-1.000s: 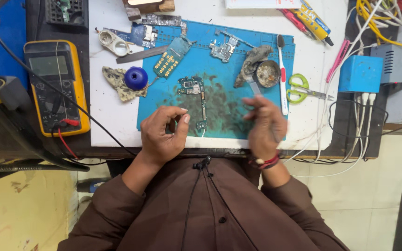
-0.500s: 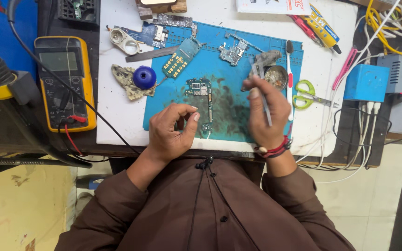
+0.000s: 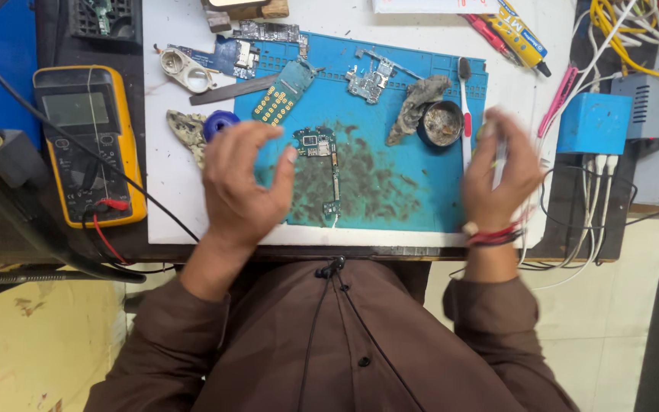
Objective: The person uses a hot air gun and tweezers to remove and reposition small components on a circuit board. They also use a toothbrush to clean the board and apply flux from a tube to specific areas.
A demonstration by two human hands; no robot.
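Note:
My left hand hovers over the left edge of the blue work mat, fingers spread and holding nothing. Just right of it a small phone circuit board with a long thin strip lies on the dirty middle of the mat. My right hand, blurred, is at the mat's right edge and is closed round a thin pale tool that stands upright. A round tin of brownish paste, a grey rag and a toothbrush lie just left of that hand.
A yellow multimeter with red and black leads sits at the left. A blue cap, a keypad board, another board and phone parts lie along the back. At the right are a blue box, pens and cables.
Both hands have lifted off the circuit board and moved apart. My left hand has opened and drifted left; my right hand has swung right with the thin tool.

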